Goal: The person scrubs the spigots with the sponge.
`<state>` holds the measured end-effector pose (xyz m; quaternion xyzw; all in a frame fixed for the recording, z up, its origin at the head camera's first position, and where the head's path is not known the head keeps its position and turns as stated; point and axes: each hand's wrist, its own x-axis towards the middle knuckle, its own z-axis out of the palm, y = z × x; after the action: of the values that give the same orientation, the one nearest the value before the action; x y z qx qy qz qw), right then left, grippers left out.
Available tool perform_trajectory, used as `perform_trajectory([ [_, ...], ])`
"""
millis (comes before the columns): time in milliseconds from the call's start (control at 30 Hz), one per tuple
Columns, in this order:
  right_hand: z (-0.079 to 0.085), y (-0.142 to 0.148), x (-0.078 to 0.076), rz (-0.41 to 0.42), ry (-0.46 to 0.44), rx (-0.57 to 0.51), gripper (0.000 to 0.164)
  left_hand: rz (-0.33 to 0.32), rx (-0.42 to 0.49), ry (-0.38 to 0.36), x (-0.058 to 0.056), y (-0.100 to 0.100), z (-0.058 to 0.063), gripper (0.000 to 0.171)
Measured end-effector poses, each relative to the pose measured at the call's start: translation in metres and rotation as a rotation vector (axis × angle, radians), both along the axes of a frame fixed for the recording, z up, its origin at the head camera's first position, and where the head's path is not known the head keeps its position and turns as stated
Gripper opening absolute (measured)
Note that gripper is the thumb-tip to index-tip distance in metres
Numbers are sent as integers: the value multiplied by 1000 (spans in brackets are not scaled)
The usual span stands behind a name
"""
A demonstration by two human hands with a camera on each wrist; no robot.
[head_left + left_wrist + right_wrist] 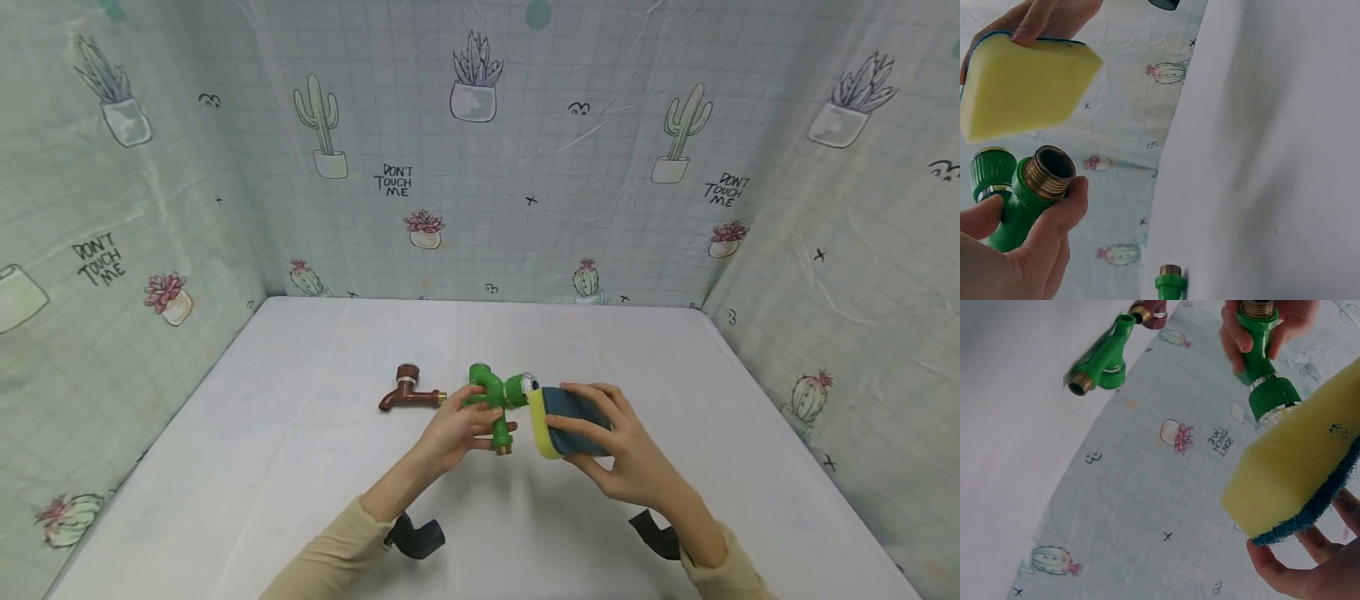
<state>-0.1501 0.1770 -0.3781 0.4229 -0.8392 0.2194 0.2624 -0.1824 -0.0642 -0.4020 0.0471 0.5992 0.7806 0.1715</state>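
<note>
My left hand (461, 429) grips a green faucet (501, 427) with a ribbed green knob and a brass threaded end, held above the table. The left wrist view shows the thumb and fingers around its body, the open thread facing the camera. With fingers and thumb spread along its edges, my right hand (630, 454) holds a sponge (576, 423), yellow foam with a dark blue scouring layer. Its yellow side faces the faucet, right at the knob's silver end in the head view. A second green faucet (1100, 362) lies on the table, partly covered by the held one in the head view.
On the white table (315, 467) a brown faucet (407, 392) with a brass end lies left of the green ones. Fabric walls (525, 158) printed with cacti enclose the back and sides. Dark curved pieces (420, 537) sit by both wrists.
</note>
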Motion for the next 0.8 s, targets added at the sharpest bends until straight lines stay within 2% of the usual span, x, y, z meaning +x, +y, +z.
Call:
perform_trajectory([
  [267,-10,19,-1,-66,-75,-35,41,83,12,-1,-8,-15,1,66],
  [400,-13,22,-2,-78,-78,-46,54,147,22,-28,-11,-19,-1,45],
  [567,-16,25,-2,-88,-70,-52,56,233,-18,-64,-11,-23,-6,14],
  [667,-18,26,-3,-94,-70,-56,57,250,-67,-73,-11,-24,-12,9],
  [800,-21,26,-3,-111,-93,-51,58,221,-111,-103,-11,-25,-20,12],
])
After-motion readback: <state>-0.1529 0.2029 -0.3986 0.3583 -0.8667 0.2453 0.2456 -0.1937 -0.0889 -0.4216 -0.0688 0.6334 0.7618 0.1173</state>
